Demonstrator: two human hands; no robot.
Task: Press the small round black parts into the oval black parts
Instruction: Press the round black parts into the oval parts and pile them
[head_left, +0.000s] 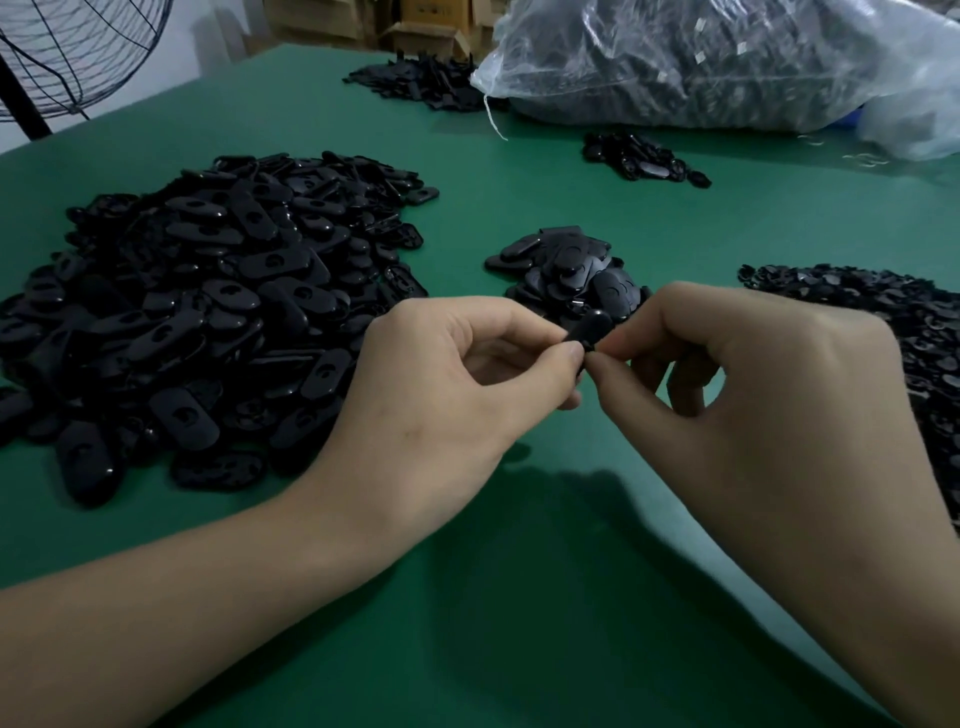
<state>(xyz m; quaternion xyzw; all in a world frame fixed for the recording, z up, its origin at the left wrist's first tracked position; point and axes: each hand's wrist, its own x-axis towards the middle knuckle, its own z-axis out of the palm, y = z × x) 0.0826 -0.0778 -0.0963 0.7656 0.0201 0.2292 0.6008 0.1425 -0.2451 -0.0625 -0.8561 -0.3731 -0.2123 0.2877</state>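
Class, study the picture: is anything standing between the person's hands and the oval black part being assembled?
Nothing visible does. The left hand and the right hand both pinch the oval black part, holding it above the green table with no gap left.

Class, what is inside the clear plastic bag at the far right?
A dark mass of parts fills the plastic bag; crinkled film hides their shapes.
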